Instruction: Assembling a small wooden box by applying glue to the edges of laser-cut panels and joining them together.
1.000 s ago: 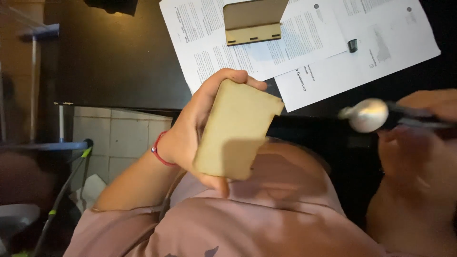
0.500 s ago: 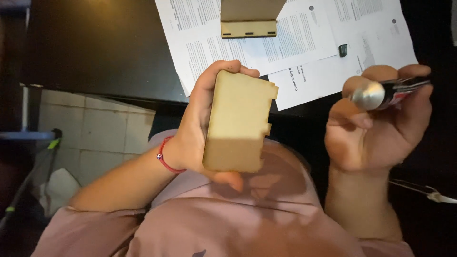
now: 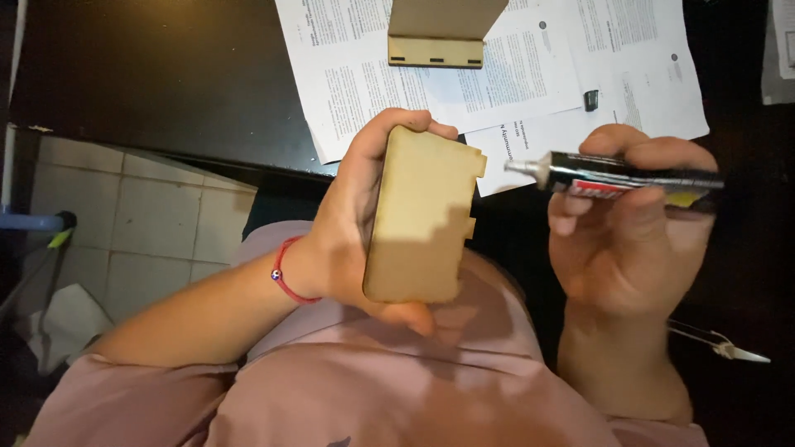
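- Since half a second ago the right hand [image 3: 629, 240] has turned the black tube [image 3: 621, 174] level, its silver nozzle now pointing left at the wooden panel [image 3: 422, 215].
- The left hand [image 3: 356, 232] is wrapped around the panel, holding it upright over the lap, near the table edge.
- The right hand's fingers are closed around the tube, just right of the panel, not touching it.
- Farther off, printed sheets [image 3: 513, 74] lie on the dark table [image 3: 166, 74], with another wooden piece [image 3: 439, 33] on them.
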